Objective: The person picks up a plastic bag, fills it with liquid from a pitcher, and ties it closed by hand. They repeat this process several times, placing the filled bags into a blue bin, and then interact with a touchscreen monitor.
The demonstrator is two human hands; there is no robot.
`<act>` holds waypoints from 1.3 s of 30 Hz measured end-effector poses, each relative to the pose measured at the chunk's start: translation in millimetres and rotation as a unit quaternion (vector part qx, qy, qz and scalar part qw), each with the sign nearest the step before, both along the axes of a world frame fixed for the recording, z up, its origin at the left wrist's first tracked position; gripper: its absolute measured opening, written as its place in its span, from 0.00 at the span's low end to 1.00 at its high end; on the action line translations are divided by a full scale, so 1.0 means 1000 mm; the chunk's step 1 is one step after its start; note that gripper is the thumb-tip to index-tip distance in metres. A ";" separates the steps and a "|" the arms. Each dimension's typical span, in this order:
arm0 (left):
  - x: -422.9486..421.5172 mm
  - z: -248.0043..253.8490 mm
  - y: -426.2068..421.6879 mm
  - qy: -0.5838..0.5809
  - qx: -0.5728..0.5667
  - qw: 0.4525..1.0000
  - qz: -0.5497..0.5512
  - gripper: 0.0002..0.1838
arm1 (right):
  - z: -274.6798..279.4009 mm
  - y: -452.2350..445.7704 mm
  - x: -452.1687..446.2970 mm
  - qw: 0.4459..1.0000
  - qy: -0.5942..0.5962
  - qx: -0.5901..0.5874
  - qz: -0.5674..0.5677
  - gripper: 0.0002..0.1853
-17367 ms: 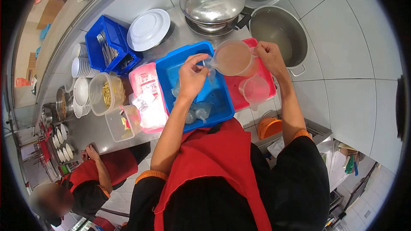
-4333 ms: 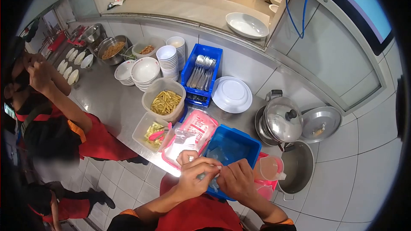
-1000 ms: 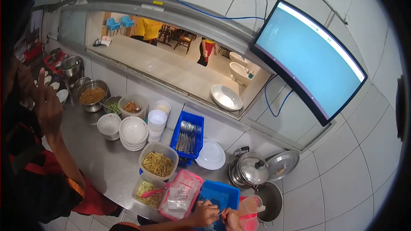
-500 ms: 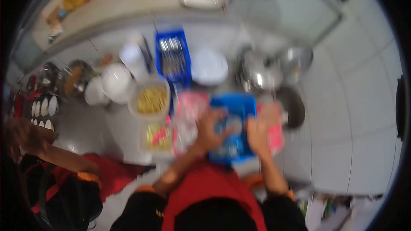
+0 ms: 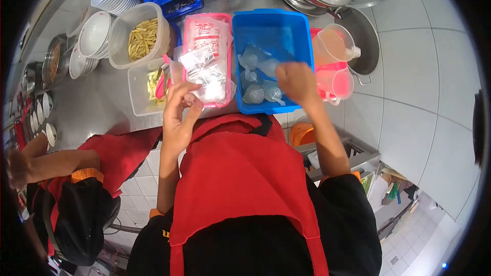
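Note:
My left hand [image 5: 179, 114] is just in front of the pink tray [image 5: 231, 30], with thumb and forefinger apart and nothing visible between them. In that tray lie printed clear plastic bags [image 5: 207, 38] and smaller shiny packets [image 5: 202, 61]. Over the right side of a blue bin [image 5: 266, 19], my right hand [image 5: 297, 84] is closed like a fist; whatever its fingers may hold is hidden. Several small knotted plastic bags [image 5: 254, 93] with pale contents lie inside the bin.
Left of the tray are tubs of green pickled peppers [image 5: 142, 41] and pale cut pieces [image 5: 155, 83], with tongs [image 5: 161, 83]. Stacked bowls [image 5: 94, 36] stand farther left. Jugs [image 5: 335, 82] and pots [image 5: 358, 36] are on the right. Beside me at left is another person's arm [image 5: 64, 163].
The view has tilted down and sharpened. My left hand has gone left, away from the bin, to the front of the pink tray. My right hand remains over the bin's right side.

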State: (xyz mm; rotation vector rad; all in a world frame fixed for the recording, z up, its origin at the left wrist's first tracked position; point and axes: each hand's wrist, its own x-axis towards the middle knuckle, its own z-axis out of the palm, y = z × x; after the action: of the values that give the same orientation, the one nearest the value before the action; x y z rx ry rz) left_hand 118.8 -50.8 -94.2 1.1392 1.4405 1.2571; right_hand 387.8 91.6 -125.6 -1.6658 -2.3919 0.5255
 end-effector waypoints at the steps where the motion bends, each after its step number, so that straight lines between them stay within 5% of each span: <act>1: 0.002 -0.002 -0.005 -0.013 0.003 1.000 0.004 0.15 | -0.006 -0.011 -0.001 0.997 -0.042 -0.064 0.009 0.17; 6: 0.002 0.004 -0.019 -0.036 -0.058 0.998 0.002 0.15 | -0.007 -0.037 -0.010 0.990 -0.082 -0.111 0.042 0.16; 10: -0.009 -0.001 -0.036 0.060 -0.186 0.964 -0.181 0.15 | 0.018 -0.014 -0.022 0.966 -0.171 -0.177 0.078 0.17; 13: -0.021 -0.048 -0.069 0.113 -0.168 0.948 -0.245 0.17 | 0.036 -0.015 -0.047 0.987 -0.126 -0.057 0.086 0.15; 19: -0.044 -0.098 -0.121 -0.132 -0.294 0.905 -0.276 0.32 | -0.029 -0.020 -0.124 0.937 0.187 -0.026 0.293 0.19; 23: -0.052 -0.102 -0.144 -0.159 -0.288 0.913 -0.241 0.35 | -0.061 -0.021 -0.144 0.939 0.064 0.009 0.338 0.25; 26: -0.057 -0.083 -0.144 -0.161 -0.346 0.905 -0.189 0.35 | -0.036 -0.005 -0.134 0.940 0.160 -0.008 0.301 0.25; 31: -0.057 -0.050 -0.123 -0.089 -0.291 0.947 -0.099 0.34 | 0.003 -0.020 -0.093 0.916 0.016 -0.061 0.397 0.20; 33: -0.050 -0.039 -0.106 -0.039 -0.232 0.969 -0.073 0.32 | -0.012 -0.024 -0.084 0.894 -0.047 0.033 0.444 0.15; 38: -0.022 -0.007 -0.047 -0.013 -0.137 0.990 -0.040 0.32 | 0.001 -0.014 -0.083 0.926 0.039 -0.017 0.376 0.12; 39: -0.012 0.001 -0.030 0.101 -0.046 0.994 0.018 0.32 | 0.011 -0.012 -0.084 0.933 0.102 -0.050 0.341 0.10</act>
State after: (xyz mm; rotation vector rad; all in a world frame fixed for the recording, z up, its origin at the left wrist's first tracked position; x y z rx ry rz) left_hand 107.1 -81.1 -92.9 1.2096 1.6569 1.1129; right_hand 304.2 79.4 -115.0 -0.7032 -2.7656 0.8777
